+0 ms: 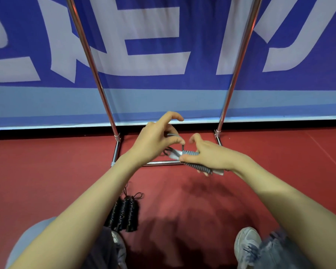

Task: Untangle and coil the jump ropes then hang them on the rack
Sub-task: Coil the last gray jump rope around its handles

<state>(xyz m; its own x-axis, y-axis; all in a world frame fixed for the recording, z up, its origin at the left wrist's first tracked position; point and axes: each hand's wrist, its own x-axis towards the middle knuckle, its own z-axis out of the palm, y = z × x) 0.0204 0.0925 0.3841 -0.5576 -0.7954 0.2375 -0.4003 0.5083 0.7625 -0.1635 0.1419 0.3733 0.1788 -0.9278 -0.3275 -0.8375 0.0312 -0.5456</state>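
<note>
My right hand [208, 155] grips a grey jump rope bundle [194, 165], its handles wound round with dark cord. My left hand [157, 136] pinches the free end of that cord just above the bundle's left end, with the index finger raised. Both hands hover low over the red floor in front of the rack. The chrome rack [97, 74] has two slanted uprights and a low base bar behind my hands. Near my left knee on the floor lie coiled black jump ropes [124, 212], side by side.
A blue banner with large white characters [163, 55] hangs close behind the rack. My two shoes [246, 245] and knees fill the bottom of the view. Red floor [47, 171] stretches left and right of the rack base.
</note>
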